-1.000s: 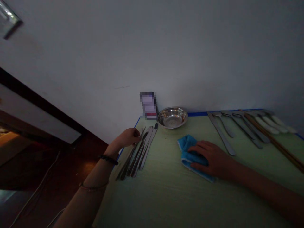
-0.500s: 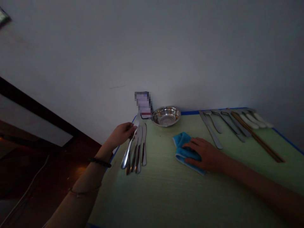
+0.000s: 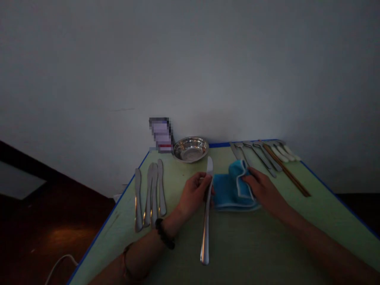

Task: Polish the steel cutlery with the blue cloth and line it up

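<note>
Near the middle of the table, my left hand [image 3: 197, 190] is closed around a metal table knife [image 3: 206, 233], blade pointing to the wall and handle toward me. My right hand [image 3: 261, 186] pinches a blue cloth [image 3: 236, 190] with pale edging, lifting a fold of it just right of the knife. Several more table knives [image 3: 153, 194] lie side by side to the left of my left hand. Behind the knife stands a shiny metal bowl [image 3: 190, 149].
The pale green table [image 3: 181, 253] has a blue edge and meets a grey wall. A blurred-out phone [image 3: 162, 134] leans on the wall beside the bowl. At the back right lie metal cutlery [image 3: 261, 156], brown chopsticks [image 3: 287, 172] and several white-handled pieces [image 3: 283, 153].
My left hand has taken a knife from the group at the left and carried it right, to the middle. My right hand has gripped and raised part of the cloth. The view has shifted right.
</note>
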`<state>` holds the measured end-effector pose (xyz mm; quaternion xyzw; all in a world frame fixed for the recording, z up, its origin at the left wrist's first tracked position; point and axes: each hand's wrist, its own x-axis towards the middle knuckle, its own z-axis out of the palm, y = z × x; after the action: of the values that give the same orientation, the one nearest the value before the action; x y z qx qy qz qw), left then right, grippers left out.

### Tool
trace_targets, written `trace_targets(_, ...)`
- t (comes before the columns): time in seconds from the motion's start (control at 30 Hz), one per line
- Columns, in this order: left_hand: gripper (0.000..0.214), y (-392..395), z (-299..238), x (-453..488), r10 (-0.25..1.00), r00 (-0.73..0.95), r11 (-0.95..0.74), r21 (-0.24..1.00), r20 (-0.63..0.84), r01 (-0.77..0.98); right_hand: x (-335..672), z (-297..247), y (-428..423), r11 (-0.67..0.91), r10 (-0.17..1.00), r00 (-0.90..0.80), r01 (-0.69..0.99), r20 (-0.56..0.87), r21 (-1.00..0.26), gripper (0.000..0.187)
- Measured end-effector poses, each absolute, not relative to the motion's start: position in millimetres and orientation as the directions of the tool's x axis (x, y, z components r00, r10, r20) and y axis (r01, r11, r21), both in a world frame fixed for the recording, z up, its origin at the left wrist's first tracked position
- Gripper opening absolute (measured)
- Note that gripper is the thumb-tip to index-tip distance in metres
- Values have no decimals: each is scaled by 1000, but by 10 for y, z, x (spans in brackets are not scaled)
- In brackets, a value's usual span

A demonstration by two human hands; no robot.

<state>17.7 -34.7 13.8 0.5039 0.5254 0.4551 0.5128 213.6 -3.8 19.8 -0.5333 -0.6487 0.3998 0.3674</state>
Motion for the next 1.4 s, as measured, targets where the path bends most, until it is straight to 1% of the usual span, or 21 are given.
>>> trace_targets(0.03,29,-345,95,202,994,49,97,994,-99,46,2139,220,-24,8,994,-108,245,-19,-969,19)
trace_targets(0.07,30,-340,65,212,991,65,115,993,-117,33,2127,233,-9,-88,991,-92,81,-95,-993,17)
trace_targets(0.13,30,-326,36,200,985,92,144,989,-145,18,2063,234,26,-256,962,-146,-204,-229,-945,14)
trace_targets(0.17,30,-319,34,188,983,98,153,988,-153,13,2017,224,42,-324,942,-189,-300,-277,-897,14)
trace_targets(0.23,29,-310,43,167,983,90,160,987,-160,8,1912,194,66,-397,916,-228,-400,-330,-826,18)
trace_targets(0.3,29,-310,57,162,983,64,173,985,-173,10,1820,164,73,-389,917,-243,-384,-315,-837,20)
trace_targets(0.43,27,-328,61,185,970,56,238,971,-238,24,1720,116,59,-284,933,-292,-243,-209,-928,29)
trace_targets(0.57,27,-330,41,195,946,100,305,951,-308,49,1700,40,53,-187,928,-330,-12,-173,-982,25)
trace_targets(0.63,26,-325,38,192,941,124,311,949,-316,57,1704,5,64,-165,934,-314,45,-171,-985,24)
trace_targets(0.7,25,-329,42,189,939,163,297,954,-301,52,1718,-7,101,-156,953,-256,53,-164,-986,26)
trace_targets(0.8,27,-359,51,186,939,226,268,963,-261,-3,1761,29,228,-139,985,-103,21,-140,-990,30)
trace_targets(0.87,28,-385,44,184,928,279,261,965,-246,-17,1810,70,332,-116,993,0,-77,-117,-990,31)
trace_targets(0.93,27,-402,24,179,908,344,255,967,-241,5,1880,101,406,-81,991,84,-198,-99,-977,30)
trace_targets(0.97,26,-405,11,176,896,373,252,968,-241,20,1923,109,423,-61,988,122,-236,-92,-970,30)
trace_targets(1.03,26,-404,-9,170,884,398,253,967,-244,32,2012,115,417,-24,983,169,-254,-69,-967,32)
trace_targets(1.13,30,-398,-13,169,896,362,260,965,-257,40,2096,127,346,20,988,153,-247,-19,-969,32)
trace_targets(1.2,32,-398,2,176,926,290,241,970,-243,42,2091,155,284,39,994,109,-255,12,-966,29)
trace_targets(1.27,32,-399,17,186,952,216,215,976,-217,33,2049,194,218,56,998,36,-240,49,-969,27)
trace_targets(1.33,31,-401,21,192,960,182,210,977,-211,23,1995,236,153,58,995,-65,-212,74,-975,28)
trace_targets(1.37,30,-403,17,193,959,182,219,976,-219,21,1971,253,126,58,991,-105,-200,80,-978,30)
trace_targets(1.4,29,-405,10,191,955,190,230,973,-229,18,1952,266,106,53,987,-139,-195,81,-979,38)
